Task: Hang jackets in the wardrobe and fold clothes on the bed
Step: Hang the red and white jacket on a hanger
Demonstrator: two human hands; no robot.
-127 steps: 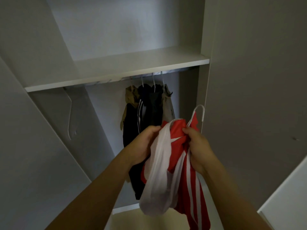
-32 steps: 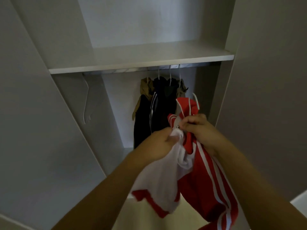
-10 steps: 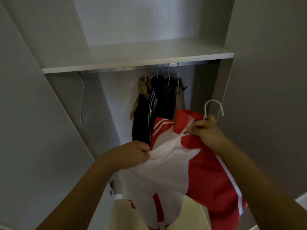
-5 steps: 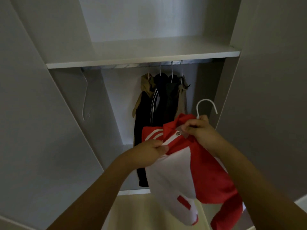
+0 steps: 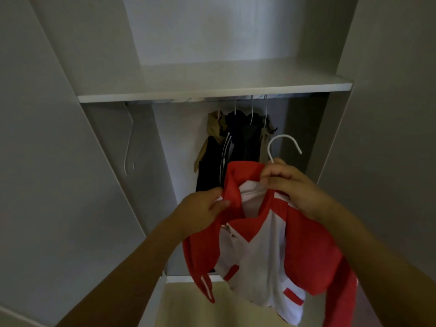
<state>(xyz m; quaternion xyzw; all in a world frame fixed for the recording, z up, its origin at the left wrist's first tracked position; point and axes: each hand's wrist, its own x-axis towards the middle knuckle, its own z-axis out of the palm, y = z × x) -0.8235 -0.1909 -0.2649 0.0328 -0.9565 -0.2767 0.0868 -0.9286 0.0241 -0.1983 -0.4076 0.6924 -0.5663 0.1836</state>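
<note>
A: How is the jacket (image 5: 264, 244) held?

B: At centre frame, before the wardrobe (image 5: 212, 90), its red collar is pinched by the left hand (image 5: 203, 210); the hanger (image 5: 283, 147) neck and collar are gripped by the right hand (image 5: 290, 185).

A: How will it handle?

B: Light, soft and limp, it is judged; the hook is best carried to the rail (image 5: 188, 100), lest the fabric slip off.

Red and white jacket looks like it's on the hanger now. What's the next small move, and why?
Probably lift the right hand so the white hanger hook catches the rail, right of the dark jackets. The red and white jacket already drapes from the hanger, its hook is free, and the left hand only pinches the collar.
</note>
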